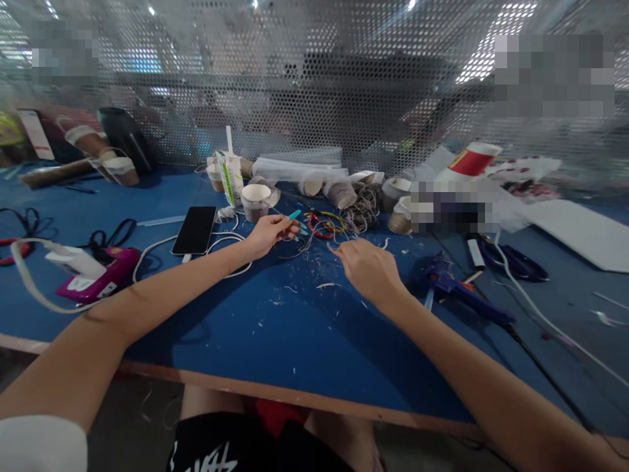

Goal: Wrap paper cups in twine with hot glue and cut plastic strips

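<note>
Two slim teal pieces [295, 215] stick out from the closed fingers of my left hand [272, 235]; they look like parts of a small tool whose kind I cannot make out. Thin grey cord [308, 240] hangs in loops between the two hands. My right hand [369, 263] is closed in a pinch just above the table, and what sits between its fingertips is too small to name. Behind the hands lie red and yellow handles [327, 225], perhaps of scissors or pliers, beside a tangled heap of grey cord [363, 208].
A phone [195, 231] and a purple device [105, 275] with a white cable are on the left. Paper cups [256, 202] stand along the mesh screen [314, 78]. To the right are a blue glue gun [466, 295], a white board [584, 229] and cables. Scraps dot the blue table [295, 328].
</note>
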`<state>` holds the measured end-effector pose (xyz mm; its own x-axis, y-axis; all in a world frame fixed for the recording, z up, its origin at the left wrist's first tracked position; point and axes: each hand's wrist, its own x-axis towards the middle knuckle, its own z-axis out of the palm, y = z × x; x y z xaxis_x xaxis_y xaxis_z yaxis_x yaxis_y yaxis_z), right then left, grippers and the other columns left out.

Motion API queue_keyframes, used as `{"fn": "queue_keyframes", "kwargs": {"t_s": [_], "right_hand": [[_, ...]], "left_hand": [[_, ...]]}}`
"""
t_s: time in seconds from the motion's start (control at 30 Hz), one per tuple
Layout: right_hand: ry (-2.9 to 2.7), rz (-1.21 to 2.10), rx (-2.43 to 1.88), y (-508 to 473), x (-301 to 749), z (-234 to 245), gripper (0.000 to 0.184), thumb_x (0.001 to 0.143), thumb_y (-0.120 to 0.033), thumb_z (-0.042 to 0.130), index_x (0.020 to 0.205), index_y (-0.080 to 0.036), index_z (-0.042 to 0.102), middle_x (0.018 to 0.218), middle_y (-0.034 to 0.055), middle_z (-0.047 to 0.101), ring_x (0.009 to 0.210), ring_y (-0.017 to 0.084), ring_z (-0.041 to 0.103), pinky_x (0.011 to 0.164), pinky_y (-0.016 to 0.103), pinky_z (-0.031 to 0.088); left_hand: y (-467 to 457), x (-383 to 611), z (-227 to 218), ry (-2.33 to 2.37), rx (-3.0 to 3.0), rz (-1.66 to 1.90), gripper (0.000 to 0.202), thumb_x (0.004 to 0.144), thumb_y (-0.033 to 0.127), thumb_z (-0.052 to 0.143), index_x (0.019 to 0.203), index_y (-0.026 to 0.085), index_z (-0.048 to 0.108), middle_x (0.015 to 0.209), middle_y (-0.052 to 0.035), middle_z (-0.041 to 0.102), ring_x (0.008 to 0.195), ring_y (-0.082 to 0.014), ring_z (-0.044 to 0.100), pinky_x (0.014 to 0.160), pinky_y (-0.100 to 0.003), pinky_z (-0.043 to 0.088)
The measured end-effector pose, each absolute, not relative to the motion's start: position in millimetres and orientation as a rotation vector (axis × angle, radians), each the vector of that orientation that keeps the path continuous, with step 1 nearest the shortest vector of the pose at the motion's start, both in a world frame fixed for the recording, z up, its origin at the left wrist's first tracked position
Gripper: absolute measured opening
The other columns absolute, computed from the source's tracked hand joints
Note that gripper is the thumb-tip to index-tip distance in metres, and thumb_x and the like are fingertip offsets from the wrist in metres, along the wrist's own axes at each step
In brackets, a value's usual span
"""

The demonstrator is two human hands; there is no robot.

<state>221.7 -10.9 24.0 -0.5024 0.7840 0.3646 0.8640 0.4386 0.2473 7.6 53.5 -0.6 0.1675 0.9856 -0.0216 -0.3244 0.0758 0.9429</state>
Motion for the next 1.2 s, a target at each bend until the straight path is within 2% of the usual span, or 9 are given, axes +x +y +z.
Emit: {"fn": "queue_keyframes", "kwargs": {"t_s": [0.23,0.33,0.57,0.73,0.93,1.2], "right_hand": [[-2.530,-0.512,-1.485,-7.0,224.9,26.8,0.031,0.095,-0.030,0.039,0.085,-0.016,0.064,0.084,0.0099,0.067,0.073,0.018,0.059,0.056,0.027,0.033],[-2.576,-0.484,-1.526,-6.3,225.7,26.8,0.030,0.095,-0.027,0.038,0.089,-0.015,0.065,0.086,0.0093,0.067,0.072,0.017,0.059,0.055,0.027,0.032],[-2.434,-0.357,-1.698,-4.2,229.4,28.4,0.025,0.091,-0.022,0.046,0.080,-0.016,0.068,0.085,0.0081,0.070,0.083,0.021,0.062,0.060,0.028,0.036],[-2.411,-0.357,-1.605,-3.7,232.3,26.8,0.025,0.089,-0.023,0.049,0.072,-0.018,0.067,0.078,0.0061,0.070,0.078,0.020,0.061,0.060,0.028,0.036],[-2.381,-0.352,-1.615,-3.9,232.8,23.8,0.020,0.087,-0.023,0.054,0.073,-0.019,0.068,0.078,0.0053,0.071,0.076,0.019,0.061,0.059,0.028,0.034],[-2.371,-0.344,-1.569,-7.2,231.9,22.9,0.027,0.088,-0.028,0.055,0.064,-0.019,0.062,0.067,0.0045,0.065,0.071,0.018,0.057,0.058,0.027,0.032]], "left_hand": [[52.8,8.4,-0.5,0.865,0.986,1.220,0.019,0.087,0.012,0.055,0.070,0.010,0.061,0.058,-0.0004,0.063,0.051,-0.0043,0.053,0.062,-0.021,0.044],[53.2,8.2,-1.1,0.844,0.986,1.236,0.018,0.087,0.011,0.055,0.071,0.010,0.061,0.060,-0.0001,0.064,0.052,-0.0043,0.054,0.064,-0.021,0.045],[55.0,9.5,-5.3,0.874,1.051,1.217,0.014,0.084,0.014,0.061,0.071,0.011,0.063,0.062,-0.0021,0.066,0.050,-0.0051,0.056,0.059,-0.021,0.044],[54.5,10.6,-5.0,0.884,1.033,1.243,0.013,0.082,0.014,0.062,0.069,0.013,0.062,0.061,-0.0014,0.065,0.051,-0.0054,0.055,0.061,-0.023,0.046],[52.4,9.9,-3.8,0.852,1.038,1.240,0.013,0.082,0.012,0.061,0.069,0.013,0.062,0.062,-0.0014,0.066,0.052,-0.0054,0.056,0.060,-0.022,0.045],[52.5,9.9,-3.7,0.866,1.050,1.225,0.011,0.081,0.014,0.064,0.071,0.011,0.062,0.062,-0.0012,0.065,0.051,-0.0052,0.057,0.062,-0.022,0.046]]}}
